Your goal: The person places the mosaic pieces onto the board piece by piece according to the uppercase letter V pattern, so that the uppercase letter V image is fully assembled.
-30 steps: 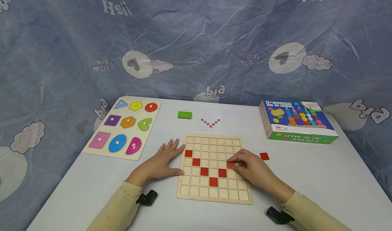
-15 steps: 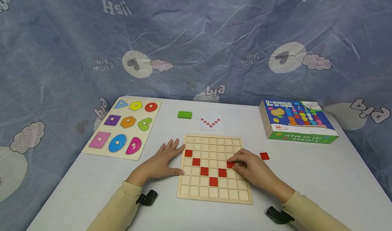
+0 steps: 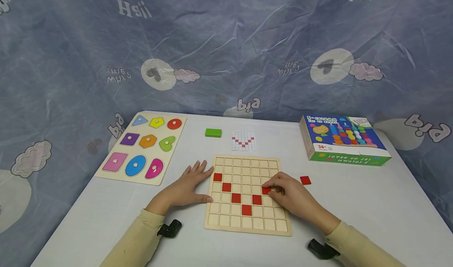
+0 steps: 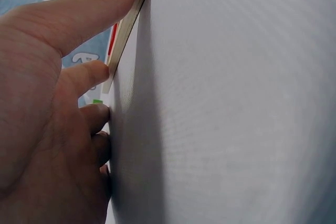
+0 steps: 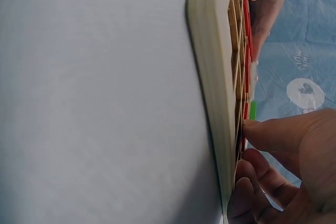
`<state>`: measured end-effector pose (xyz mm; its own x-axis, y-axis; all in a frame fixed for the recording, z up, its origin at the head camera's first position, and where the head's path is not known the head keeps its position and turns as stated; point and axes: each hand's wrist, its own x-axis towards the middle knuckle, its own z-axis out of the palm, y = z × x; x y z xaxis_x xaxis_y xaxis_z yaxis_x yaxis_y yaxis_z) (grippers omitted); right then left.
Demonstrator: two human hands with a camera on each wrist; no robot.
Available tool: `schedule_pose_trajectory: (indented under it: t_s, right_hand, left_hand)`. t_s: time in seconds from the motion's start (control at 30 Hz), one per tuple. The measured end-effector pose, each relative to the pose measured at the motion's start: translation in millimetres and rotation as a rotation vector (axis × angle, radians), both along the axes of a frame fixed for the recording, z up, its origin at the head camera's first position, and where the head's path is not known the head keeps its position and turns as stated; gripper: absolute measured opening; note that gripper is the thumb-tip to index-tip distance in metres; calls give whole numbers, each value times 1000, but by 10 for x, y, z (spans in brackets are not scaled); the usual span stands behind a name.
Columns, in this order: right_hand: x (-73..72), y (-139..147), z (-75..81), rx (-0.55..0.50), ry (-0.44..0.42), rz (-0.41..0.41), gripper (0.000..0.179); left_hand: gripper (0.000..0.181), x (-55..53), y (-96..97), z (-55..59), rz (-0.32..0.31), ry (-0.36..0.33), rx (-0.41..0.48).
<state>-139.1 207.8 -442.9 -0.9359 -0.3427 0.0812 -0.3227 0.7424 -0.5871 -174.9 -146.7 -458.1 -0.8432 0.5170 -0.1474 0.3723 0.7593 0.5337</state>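
Observation:
A wooden grid board (image 3: 252,232) lies on the table, with several red square tiles (image 3: 236,198) set in its cells. My right hand (image 3: 295,192) reaches over the board's right side, thumb and forefinger pinching a red tile (image 3: 266,190) at one of the cells. In the right wrist view the thumb tip (image 5: 251,127) is right at that tile, down at board level. My left hand (image 3: 185,186) is spread flat beside the board's left edge, thumb and forefinger tips touching the rim. The left wrist view shows the thumb (image 4: 100,11) against the board's side (image 4: 126,30).
One loose red tile (image 3: 305,180) lies right of the board. Behind the board are a pattern card (image 3: 243,141) and a green block (image 3: 213,133). A shape puzzle (image 3: 170,157) stands at the left, a boxed toy (image 3: 347,141) at the back right. A patterned cloth (image 3: 226,54) hangs behind.

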Motion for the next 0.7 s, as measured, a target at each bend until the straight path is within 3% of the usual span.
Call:
schedule_pose_trajectory:
  t_s: [0.7]
  right_hand:
    - [31,49,35,-17,6,-34,24]
  left_hand:
    - [100,-2,-3,-7,4,-8,7]
